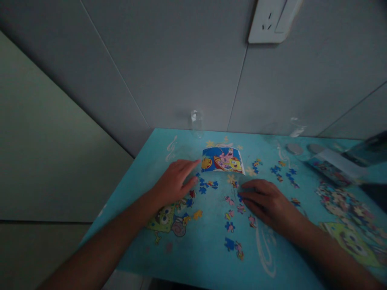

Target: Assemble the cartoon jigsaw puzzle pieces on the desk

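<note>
Single head cam, facing forward and down.
You look from just above onto the blue table, close in; left hand and right hand sit mid-frame, wall fills the upper half.

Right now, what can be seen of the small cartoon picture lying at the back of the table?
The cartoon picture is a small rectangular print, seemingly paper or thin card, with a blue ground and yellow, pink and red figures. It lies flat on the turquoise table near the wall. The fingertips of the left hand reach close to its left edge; contact cannot be told. Loose puzzle pieces lie just in front of it.
</note>
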`<state>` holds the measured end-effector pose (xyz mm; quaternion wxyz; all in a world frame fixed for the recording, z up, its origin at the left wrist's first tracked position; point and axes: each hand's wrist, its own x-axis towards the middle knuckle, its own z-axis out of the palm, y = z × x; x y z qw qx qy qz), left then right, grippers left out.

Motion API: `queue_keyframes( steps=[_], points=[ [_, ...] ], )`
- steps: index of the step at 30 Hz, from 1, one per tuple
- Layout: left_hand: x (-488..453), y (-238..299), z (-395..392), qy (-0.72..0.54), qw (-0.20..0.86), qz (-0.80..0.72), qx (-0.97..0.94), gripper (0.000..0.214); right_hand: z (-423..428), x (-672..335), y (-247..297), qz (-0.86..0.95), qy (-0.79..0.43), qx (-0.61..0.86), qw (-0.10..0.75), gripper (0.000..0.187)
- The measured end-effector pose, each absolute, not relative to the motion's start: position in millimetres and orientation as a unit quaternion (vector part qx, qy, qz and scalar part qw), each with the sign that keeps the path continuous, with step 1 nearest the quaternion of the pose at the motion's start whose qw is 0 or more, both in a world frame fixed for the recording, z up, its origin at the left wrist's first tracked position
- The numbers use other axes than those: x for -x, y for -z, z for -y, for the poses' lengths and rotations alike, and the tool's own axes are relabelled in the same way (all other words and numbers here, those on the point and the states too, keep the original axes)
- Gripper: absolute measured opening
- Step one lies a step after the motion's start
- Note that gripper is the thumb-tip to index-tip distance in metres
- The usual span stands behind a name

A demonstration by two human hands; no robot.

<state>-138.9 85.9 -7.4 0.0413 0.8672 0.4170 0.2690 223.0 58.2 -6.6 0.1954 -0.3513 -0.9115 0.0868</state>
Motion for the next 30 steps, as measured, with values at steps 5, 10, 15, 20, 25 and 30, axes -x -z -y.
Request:
queue_keyframes(
  steps=[5,10,15,20,25,30],
  points=[
    [117.8,11.2,-82.2,-0.231,0.068,-0.378,-0.894,0.055,-57.6,-222.9,7.3,0.911,-0.089,0.355,0.190,0.025],
    [108.7,10.6,-82.4,-0.191,0.067,-0.344,-0.917,0.053,-55.2,-220.9,2.1,0.901,-0.104,0.370,0.203,0.026],
    [109.7,10.1,-81.7,-0.159,0.075,-0.355,-0.918,0.051,-52.0,-220.1,2.3,0.897,-0.116,0.382,0.191,0.031],
    [109.7,9.1,-79.4,-0.150,0.079,-0.362,-0.917,0.056,-50.5,-221.9,4.6,0.895,-0.124,0.389,0.177,0.033],
    [110.0,9.5,-79.0,-0.171,0.076,-0.360,-0.914,0.056,-50.6,-222.0,1.0,0.894,-0.127,0.391,0.180,0.032],
    [111.2,10.7,-79.3,-0.182,0.076,-0.358,-0.913,0.053,-49.6,-222.6,3.2,0.893,-0.128,0.394,0.176,0.034]
  ],
)
